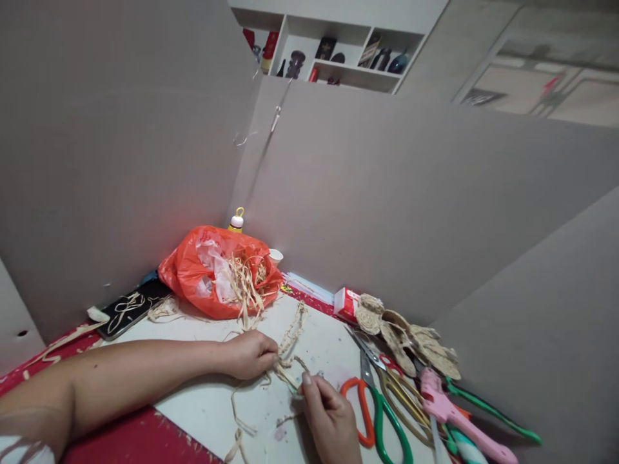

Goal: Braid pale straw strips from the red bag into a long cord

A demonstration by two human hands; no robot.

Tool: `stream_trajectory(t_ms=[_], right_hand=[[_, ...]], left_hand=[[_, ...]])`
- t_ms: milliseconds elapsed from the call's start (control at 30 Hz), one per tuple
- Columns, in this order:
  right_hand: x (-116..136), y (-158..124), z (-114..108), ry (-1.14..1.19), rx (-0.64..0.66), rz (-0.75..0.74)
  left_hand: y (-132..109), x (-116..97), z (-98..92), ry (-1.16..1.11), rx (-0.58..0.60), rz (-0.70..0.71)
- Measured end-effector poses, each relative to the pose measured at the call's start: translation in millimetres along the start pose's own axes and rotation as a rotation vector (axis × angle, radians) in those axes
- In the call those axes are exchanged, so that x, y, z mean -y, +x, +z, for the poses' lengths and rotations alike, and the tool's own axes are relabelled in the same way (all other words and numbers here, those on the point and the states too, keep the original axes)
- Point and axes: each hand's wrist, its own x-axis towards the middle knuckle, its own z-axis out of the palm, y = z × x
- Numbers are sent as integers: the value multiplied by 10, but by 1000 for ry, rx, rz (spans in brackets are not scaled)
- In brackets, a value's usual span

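**Slack, Snags and Crowding in Close Fibre Handwork**

The plaited fibre strand (293, 330) lies on the white board (193, 399), its loop extending to the far side. The left hand (251, 354) has its fingers closed on the strand; the right hand (329, 415), nearer and to the right, appears to pinch a short end between thumb and forefinger, the contact partly hidden. Should either of the 2 grips slacken, the plait could loosen; an uneven pull could distort it or snap thin fibres. Loose tails (236, 444) on the near side might tangle. The green-and-orange scissors (377, 412), just right of the right hand, could be knocked by an outward sweep.
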Motion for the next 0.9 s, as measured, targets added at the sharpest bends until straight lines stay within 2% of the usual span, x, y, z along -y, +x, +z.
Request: stream_trajectory(t_ms=[133, 233, 300, 367, 433, 533, 667, 767, 900], right_hand=[[73, 107, -51, 197, -17, 223], [246, 292, -238, 325, -35, 383], [382, 477, -407, 279, -58, 413], [479, 719, -548, 77, -50, 372], [496, 1008, -607, -26, -40, 372], [367, 1449, -497, -181, -26, 396], [64, 1880, -164, -310, 26, 424], [-164, 2061, 2, -327, 37, 386], [-392, 2148, 21, -283, -3, 340]], left_hand=[[3, 8, -3, 73, 7, 29], [2, 28, 5, 113, -2, 55], [1, 50, 21, 121, -15, 57], [-1, 66, 37, 158, -10, 49], [-4, 68, 45, 224, 12, 51], [-9, 47, 38, 305, 47, 65], [-9, 15, 25, 345, 60, 57], [-1, 9, 22, 347, 62, 51], [23, 3, 15, 300, 65, 29]])
